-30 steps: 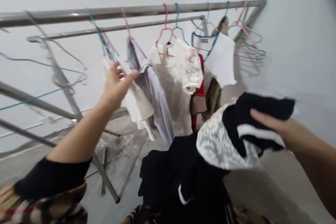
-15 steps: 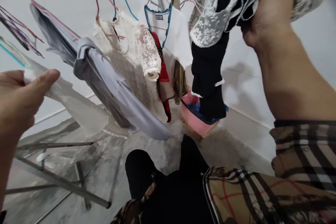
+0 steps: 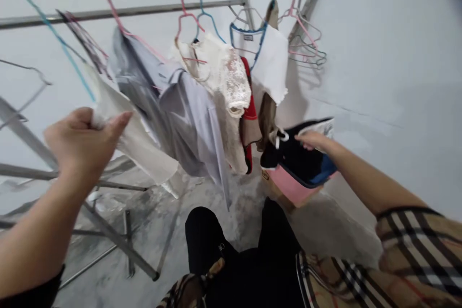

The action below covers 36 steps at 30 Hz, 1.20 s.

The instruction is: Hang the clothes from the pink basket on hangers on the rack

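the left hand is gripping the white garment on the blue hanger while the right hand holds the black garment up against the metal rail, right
Not quite: the head view shows the right hand holding the black garment low, at the pink basket. The left hand does grip the white garment on the blue hanger.

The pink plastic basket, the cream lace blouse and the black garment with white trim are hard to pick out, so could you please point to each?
Pink plastic basket [image 3: 293, 186]: head view, front wall.
Cream lace blouse [image 3: 237, 77]: head view, sleeve.
Black garment [image 3: 294, 153]: head view, dark cloth.
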Each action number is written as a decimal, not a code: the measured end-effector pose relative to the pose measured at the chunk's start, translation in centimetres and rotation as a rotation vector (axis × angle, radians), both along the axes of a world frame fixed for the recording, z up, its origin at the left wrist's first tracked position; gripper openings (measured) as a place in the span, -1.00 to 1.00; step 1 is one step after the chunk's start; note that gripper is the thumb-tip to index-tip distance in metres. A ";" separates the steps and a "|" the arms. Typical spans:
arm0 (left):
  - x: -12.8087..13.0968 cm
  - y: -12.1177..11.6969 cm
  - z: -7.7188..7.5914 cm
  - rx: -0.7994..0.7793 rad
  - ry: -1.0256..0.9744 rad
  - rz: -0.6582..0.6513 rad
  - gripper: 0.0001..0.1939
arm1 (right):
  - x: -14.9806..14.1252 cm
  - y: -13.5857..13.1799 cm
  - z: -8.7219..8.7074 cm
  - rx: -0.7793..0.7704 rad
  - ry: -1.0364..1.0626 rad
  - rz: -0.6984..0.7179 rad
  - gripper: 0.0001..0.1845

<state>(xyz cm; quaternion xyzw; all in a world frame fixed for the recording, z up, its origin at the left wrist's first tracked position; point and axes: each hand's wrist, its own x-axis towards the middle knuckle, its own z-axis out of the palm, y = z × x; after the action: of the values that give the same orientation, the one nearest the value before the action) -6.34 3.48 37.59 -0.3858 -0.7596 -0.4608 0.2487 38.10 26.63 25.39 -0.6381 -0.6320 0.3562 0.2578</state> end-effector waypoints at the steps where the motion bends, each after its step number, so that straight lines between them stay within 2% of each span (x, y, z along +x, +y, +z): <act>1: 0.0 -0.2 0.0 0.021 0.060 0.015 -0.49 | -0.8 -0.8 -1.7 -0.072 -0.007 0.045 -0.61; 5: -1.0 -0.7 -0.2 0.050 0.325 0.041 -0.35 | -4.4 -3.7 -6.6 -0.228 0.032 0.318 -0.72; 8: -2.0 -0.9 -0.7 0.068 0.519 0.035 -0.35 | -7.0 -5.6 -8.7 -0.305 0.074 0.539 -0.53; 11: -2.3 -1.0 -1.2 0.058 0.701 -0.002 -0.38 | -9.2 -7.4 -9.4 -0.312 0.118 0.759 -0.32; 14: -1.9 -1.1 -1.8 0.019 0.789 -0.053 -0.43 | -10.9 -9.4 -8.7 -0.249 0.145 0.924 -0.24; 16: -1.6 -1.3 -2.0 -0.012 0.770 -0.084 -0.44 | -11.7 -10.6 -8.1 -0.213 0.143 0.992 -0.22; 20: -1.2 -2.3 -2.1 -0.076 0.568 -0.154 -0.47 | -12.2 -11.7 -7.7 -0.189 0.142 1.053 -0.24; 24: -0.5 -3.1 -1.9 0.022 0.169 -0.203 -0.46 | -11.6 -11.5 -8.6 -0.200 0.178 1.032 -0.30; 29: -0.2 -3.1 -1.2 0.072 -0.439 -0.565 -0.56 | -11.0 -11.4 -9.8 -0.236 0.207 1.003 -0.29; 32: -0.8 -3.2 -0.9 0.008 -0.655 -0.693 -0.53 | -10.8 -11.6 -10.0 -0.253 0.227 1.008 -0.30; 36: -1.9 -3.6 -0.7 -0.072 -0.833 -0.833 -0.57 | -10.8 -12.0 -10.0 -0.261 0.222 0.999 -0.26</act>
<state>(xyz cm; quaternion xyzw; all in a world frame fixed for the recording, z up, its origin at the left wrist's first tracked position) -8.24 -0.14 36.94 -0.4463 -0.5932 -0.6061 -0.2857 27.27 14.62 15.36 -0.2447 -0.7784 0.5768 0.0403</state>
